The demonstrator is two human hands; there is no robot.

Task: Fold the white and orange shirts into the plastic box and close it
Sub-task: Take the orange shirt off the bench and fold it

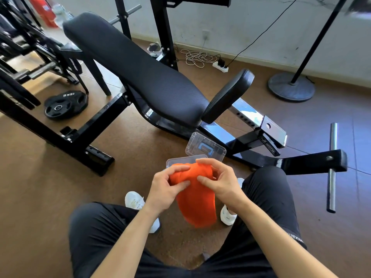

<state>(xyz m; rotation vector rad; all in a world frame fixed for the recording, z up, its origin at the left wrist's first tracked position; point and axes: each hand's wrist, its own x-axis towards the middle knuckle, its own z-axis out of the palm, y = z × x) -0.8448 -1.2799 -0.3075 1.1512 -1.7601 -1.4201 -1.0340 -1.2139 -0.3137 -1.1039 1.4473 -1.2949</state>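
Both hands [168, 185] bunch rumpled orange shirt [197, 205] over box [174, 161].

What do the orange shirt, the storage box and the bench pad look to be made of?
Orange shirt: soft matte fabric, probably a knit; it bunches and drapes between both hands. Plastic box: clear rigid plastic, glossy; the floor shows through its open lid, which carries a blue latch. Bench pad: black padding in what looks like textured vinyl or faux leather, with a fine woven-pattern sheen.
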